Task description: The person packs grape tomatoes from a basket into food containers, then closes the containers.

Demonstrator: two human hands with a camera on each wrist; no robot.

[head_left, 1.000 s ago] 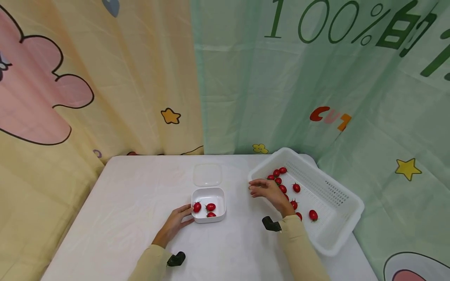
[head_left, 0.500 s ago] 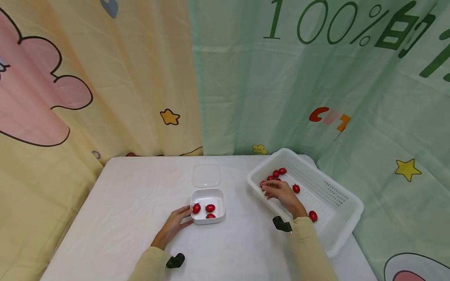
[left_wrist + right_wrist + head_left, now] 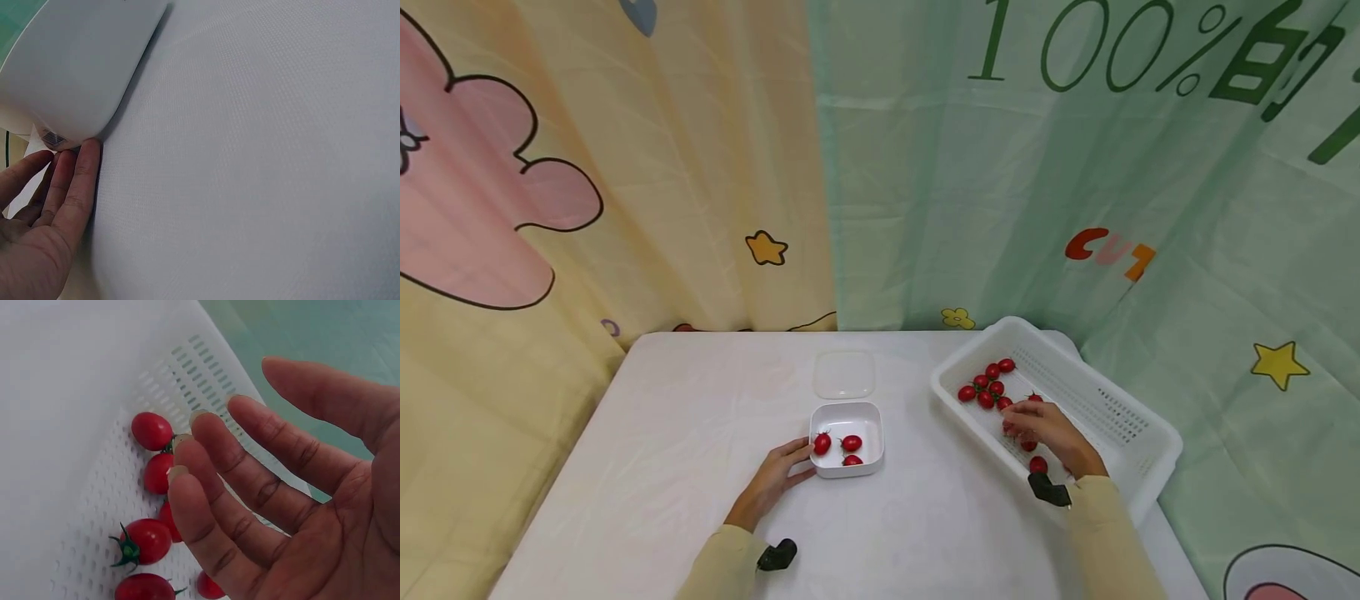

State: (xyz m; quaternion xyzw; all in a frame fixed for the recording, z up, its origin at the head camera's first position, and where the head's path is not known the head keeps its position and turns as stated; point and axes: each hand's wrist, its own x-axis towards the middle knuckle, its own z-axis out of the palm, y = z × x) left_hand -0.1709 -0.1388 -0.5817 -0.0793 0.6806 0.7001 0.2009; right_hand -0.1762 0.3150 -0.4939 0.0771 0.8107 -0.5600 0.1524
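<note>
Fingers of my left hand (image 3: 772,479) rest against the left side of a small white box (image 3: 847,472). In the left wrist view, those fairly straight fingertips touch the lower wall of the box (image 3: 81,69). Inside it lie three cherry tomatoes (image 3: 851,443). My right hand (image 3: 1060,433) is over the white perforated basket (image 3: 1131,417), above several more cherry tomatoes (image 3: 986,400). Seen from the right wrist, this hand (image 3: 281,494) has its fingers spread and slightly bent, with nothing between thumb and fingers. Tomatoes (image 3: 147,540) with green stems lie just beyond its fingertips.
A clear, flat lid (image 3: 843,373) lies on the white-covered table (image 3: 647,450) just behind the box. The basket sits at an angle near the table's right edge. Printed curtains (image 3: 895,192) hang behind and at both sides.
My right hand has moved from the basket's left rim rightward and toward me over the tomatoes, uncovering the ones at the far left. The left hand and the box have stayed put.
</note>
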